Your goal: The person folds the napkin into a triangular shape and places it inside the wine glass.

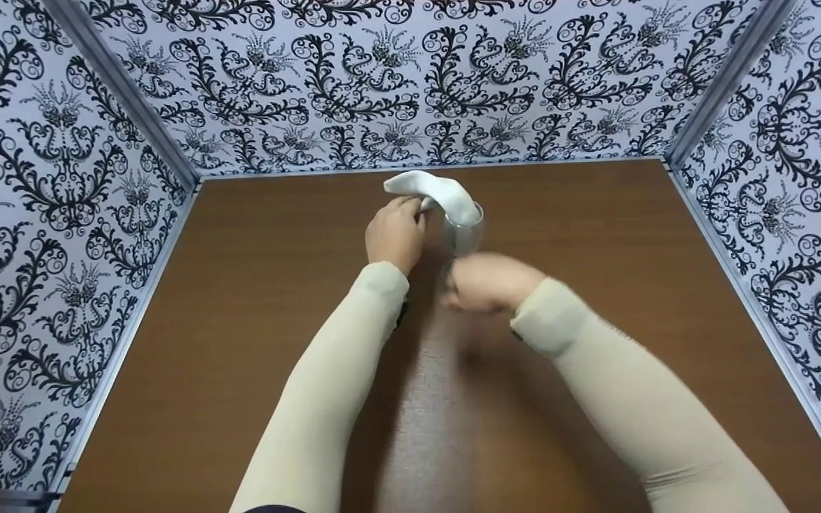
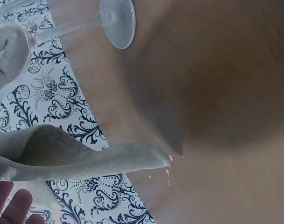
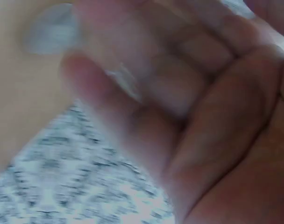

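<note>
A clear stemmed wine glass [image 1: 465, 231] stands on the brown table, its round foot [image 2: 119, 22] and stem showing bare in the left wrist view. Part of a pale cloth napkin [image 1: 435, 191] is in the bowl; the rest arches out over the rim to the left. My left hand [image 1: 396, 231] pinches the napkin beside the bowl. In the left wrist view a folded end of it sticks out past the fingers [image 2: 18, 205]. My right hand [image 1: 489, 281], blurred, is just in front of the glass. Its fingers are loosely curled and hold nothing.
The wooden table [image 1: 268, 285] is bounded at the back and both sides by panels with a black-and-white scroll pattern [image 1: 382, 78]. Small white specks [image 2: 168, 176] lie on the table near the napkin's end.
</note>
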{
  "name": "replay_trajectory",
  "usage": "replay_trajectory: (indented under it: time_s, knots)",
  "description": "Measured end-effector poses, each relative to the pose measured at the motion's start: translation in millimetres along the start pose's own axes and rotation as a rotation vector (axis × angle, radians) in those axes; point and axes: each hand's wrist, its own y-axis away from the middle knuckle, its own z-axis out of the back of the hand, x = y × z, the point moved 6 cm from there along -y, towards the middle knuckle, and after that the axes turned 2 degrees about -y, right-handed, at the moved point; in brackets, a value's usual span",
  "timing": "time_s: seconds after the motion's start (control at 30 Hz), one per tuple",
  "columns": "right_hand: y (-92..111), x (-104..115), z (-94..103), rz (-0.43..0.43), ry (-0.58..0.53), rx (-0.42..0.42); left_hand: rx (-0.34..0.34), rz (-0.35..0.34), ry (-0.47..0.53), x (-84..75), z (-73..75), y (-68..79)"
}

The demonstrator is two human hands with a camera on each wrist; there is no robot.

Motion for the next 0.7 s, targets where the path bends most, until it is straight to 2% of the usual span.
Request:
replay_trajectory:
  time_s: [0.1, 0.17, 0.23, 0.27, 0.33, 0.53, 0.7]
  knots:
    - [-1.0, 8.3, 46.1, 0.032, -0.051, -0.246, -0.001, -0.005, -0.002, -0.2, 1.4, 0.5]
    - [-5.0, 7.1, 66.7, 0.026, -0.046, -0.395, -0.005, -0.006, -0.005, -0.2, 2.5, 1.7]
    - [-11.9, 3.7, 77.0, 0.021, -0.001, -0.48, -0.01, -0.004, -0.011, 0.0, 3.2, 2.6]
    - [-16.4, 2.2, 79.1, 0.026, 0.026, -0.495, -0.018, -0.002, -0.009, 0.3, 3.4, 2.9]
    - [-25.7, -0.8, 79.3, 0.023, 0.074, -0.464, -0.026, 0.0, -0.008, 0.9, 3.2, 3.1]
    - [-46.3, -8.9, 72.7, -0.055, 0.138, -0.27, -0.04, -0.006, -0.001, 1.8, 1.6, 2.7]
    - [-53.1, -11.9, 70.4, -0.108, 0.194, -0.222, -0.065, -0.024, 0.014, 1.6, 2.4, 1.9]
